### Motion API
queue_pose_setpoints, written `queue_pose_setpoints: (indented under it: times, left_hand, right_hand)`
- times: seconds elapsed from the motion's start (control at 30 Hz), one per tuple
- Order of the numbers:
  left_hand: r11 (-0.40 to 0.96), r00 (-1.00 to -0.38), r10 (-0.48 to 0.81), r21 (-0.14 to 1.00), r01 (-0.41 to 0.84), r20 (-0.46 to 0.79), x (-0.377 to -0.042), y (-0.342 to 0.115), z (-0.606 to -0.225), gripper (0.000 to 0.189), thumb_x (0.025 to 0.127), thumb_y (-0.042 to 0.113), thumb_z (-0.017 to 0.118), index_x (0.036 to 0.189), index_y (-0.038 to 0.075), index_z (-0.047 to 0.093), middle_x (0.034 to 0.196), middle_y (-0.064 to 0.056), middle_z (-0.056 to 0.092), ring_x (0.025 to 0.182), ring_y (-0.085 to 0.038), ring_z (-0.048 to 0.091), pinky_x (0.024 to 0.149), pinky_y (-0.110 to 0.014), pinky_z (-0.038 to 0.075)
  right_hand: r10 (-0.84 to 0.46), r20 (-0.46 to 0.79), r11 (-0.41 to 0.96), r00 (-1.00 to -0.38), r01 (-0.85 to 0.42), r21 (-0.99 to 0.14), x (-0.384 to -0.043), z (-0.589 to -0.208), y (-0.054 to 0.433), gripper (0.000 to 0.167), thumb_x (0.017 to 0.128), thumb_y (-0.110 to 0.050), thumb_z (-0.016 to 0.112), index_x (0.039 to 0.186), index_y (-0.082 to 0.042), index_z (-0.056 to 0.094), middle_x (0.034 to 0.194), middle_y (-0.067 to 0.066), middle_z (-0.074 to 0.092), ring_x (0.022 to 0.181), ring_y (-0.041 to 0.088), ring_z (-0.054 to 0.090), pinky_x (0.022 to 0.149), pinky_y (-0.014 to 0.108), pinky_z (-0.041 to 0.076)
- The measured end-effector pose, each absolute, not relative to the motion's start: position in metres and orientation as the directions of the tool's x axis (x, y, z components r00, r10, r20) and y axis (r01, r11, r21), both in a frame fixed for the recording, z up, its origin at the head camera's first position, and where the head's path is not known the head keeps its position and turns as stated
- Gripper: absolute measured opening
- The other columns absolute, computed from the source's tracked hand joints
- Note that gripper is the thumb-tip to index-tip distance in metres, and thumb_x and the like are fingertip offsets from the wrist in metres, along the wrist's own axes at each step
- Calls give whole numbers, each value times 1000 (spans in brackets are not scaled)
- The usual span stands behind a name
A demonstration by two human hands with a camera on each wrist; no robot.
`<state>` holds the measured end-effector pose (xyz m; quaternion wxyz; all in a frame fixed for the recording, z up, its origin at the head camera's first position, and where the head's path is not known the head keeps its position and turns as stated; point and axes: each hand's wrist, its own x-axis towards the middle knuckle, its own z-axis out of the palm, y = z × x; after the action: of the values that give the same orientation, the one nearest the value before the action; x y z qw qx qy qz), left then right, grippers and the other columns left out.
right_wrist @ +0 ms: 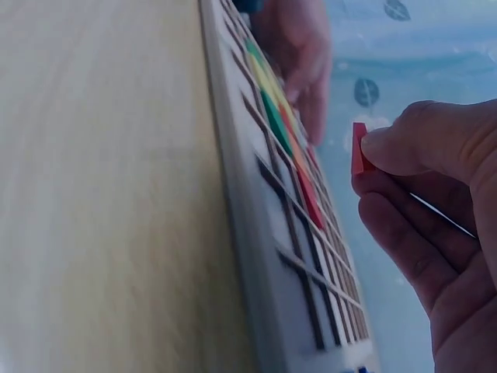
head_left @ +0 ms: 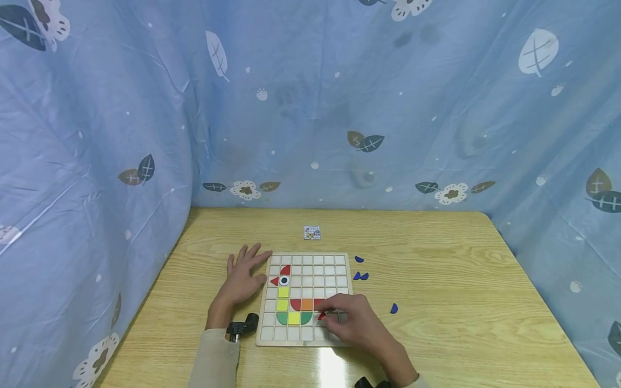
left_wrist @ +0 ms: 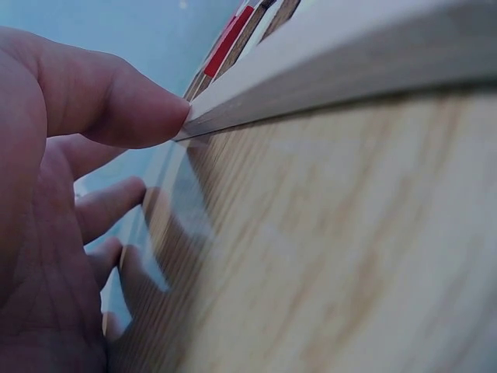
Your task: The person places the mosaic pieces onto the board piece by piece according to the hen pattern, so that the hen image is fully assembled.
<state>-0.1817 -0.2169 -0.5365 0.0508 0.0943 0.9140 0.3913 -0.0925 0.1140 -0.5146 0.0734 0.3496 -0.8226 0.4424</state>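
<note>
A wooden grid board (head_left: pixel 303 344) lies on the table. Set in its cells are a red quarter-round (head_left: pixel 285 270), a red triangle (head_left: pixel 275 281), an eye tile (head_left: pixel 284 281), yellow squares (head_left: pixel 283 292), an orange square (head_left: pixel 307 305), green quarter-rounds (head_left: pixel 282 318) and more red pieces. My left hand (head_left: pixel 242 283) is spread at the board's left side, its thumb touching the edge in the left wrist view. Above the lower right cells, my right hand (head_left: pixel 358 321) pinches a small red piece (right_wrist: pixel 359 148) between thumb and finger; its full outline is hidden.
Several blue rounded pieces (head_left: pixel 359 259) lie on the table right of the board, one blue piece (head_left: pixel 394 308) farther out. A small pattern card (head_left: pixel 312 233) sits behind the board. Blue printed curtain (head_left: pixel 301 108) surrounds the wooden table (head_left: pixel 451 269).
</note>
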Motion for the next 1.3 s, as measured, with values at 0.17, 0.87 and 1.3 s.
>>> queue_pose_setpoints:
  times: [0.17, 0.87, 1.3]
  left_hand:
    - [678, -977, 212, 723, 135, -16, -182, -217, -537, 70, 94, 9, 61, 163, 18, 55, 182, -16, 24, 171, -45, -1, 130, -69, -19]
    - [694, -978, 207, 707, 135, -16, -181, -216, -535, 68, 96, 9, 61, 164, 17, 54, 182, -17, 24, 171, -45, 0, 131, -67, -19]
    - [701, -978, 207, 700, 139, -13, -181, -216, -536, 68, 97, 10, 61, 164, 18, 54, 182, -16, 25, 171, -46, 0, 131, -68, -18]
  right_hand:
    - [-527, 429, 333, -733, -643, -689, -89, -521, 98, 23, 86, 5, 83, 105, -8, 83, 99, 1, 84, 90, 11, 77, 84, 31, 66]
    - [-604, 401, 420, -689, -702, -575, -77, -527, 53, 20, 92, -2, 83, 107, -15, 85, 100, -6, 83, 95, 1, 73, 90, 11, 56]
    - [-626, 417, 445, -659, -740, -504, -74, -525, 49, 16, 93, -5, 83, 104, -16, 84, 98, -9, 82, 94, 0, 72, 90, 13, 57]
